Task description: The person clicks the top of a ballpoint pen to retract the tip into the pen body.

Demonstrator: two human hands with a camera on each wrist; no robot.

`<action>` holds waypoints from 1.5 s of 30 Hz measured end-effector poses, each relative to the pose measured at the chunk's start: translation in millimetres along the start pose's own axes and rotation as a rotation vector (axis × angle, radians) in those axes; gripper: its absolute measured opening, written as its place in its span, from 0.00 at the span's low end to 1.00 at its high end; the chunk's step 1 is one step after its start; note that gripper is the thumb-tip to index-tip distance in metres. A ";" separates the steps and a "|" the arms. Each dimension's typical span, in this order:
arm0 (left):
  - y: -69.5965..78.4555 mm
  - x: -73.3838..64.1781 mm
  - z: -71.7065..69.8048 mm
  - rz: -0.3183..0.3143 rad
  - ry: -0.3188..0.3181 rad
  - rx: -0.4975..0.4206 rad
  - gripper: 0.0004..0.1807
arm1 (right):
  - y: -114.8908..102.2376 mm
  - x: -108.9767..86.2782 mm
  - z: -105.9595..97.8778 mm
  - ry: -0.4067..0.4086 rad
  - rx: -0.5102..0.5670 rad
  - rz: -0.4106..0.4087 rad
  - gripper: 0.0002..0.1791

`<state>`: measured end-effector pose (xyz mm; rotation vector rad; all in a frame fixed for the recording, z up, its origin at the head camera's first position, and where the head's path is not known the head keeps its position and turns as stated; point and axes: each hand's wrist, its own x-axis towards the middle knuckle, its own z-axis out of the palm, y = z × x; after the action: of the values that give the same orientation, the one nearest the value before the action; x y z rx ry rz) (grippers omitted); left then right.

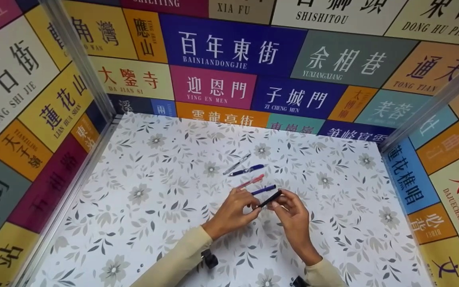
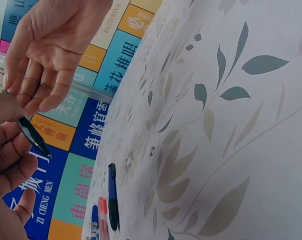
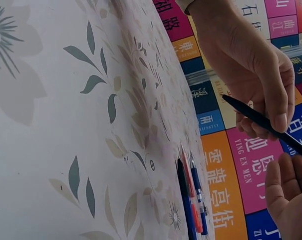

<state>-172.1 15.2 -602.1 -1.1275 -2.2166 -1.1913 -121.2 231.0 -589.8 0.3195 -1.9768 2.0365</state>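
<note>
The left hand [image 1: 232, 210] has thumb and fingers clamped on a slim, black, smooth-barrelled pen [image 1: 270, 199], its pointed end jutting past them. The right hand [image 1: 296, 221] pinches the other end between thumb and index finger, the remaining fingers loosely bent. The pen is thus held between the hands, tilted, above a white counter [image 1: 197, 139] printed with grey flowers and leaves.

The grip seems light and near the ends, so if either hand slackened, the pen might swing or drop onto its neighbours; a careless twist could let the point mark the left fingers.

Just beyond the hands lie four more pens, one of each look: a slim blue pen [image 1: 265, 189], a translucent red pen [image 1: 250, 181], a thicker dark blue pen [image 1: 246, 170] and a clear, grey-tipped pen [image 1: 236, 164]. That makes five in all. Farther out, multicoloured panels [image 1: 229, 48] with Chinese lettering stand behind.
</note>
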 end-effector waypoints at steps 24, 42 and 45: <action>7.3 -3.0 6.8 -0.175 -0.035 -0.166 0.02 | -8.7 14.1 3.6 -0.103 -0.052 -0.110 0.27; 12.3 -3.0 10.1 -0.263 -0.040 -0.369 0.03 | -19.1 23.1 -0.9 -0.253 -0.174 -0.224 0.33; 14.4 -3.4 9.6 -0.295 -0.040 -0.396 0.03 | -20.2 24.1 -3.3 -0.277 -0.203 -0.216 0.33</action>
<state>-158.2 26.1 -602.3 -0.9865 -2.2962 -1.8072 -136.4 235.9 -562.6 0.7685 -2.1769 1.7170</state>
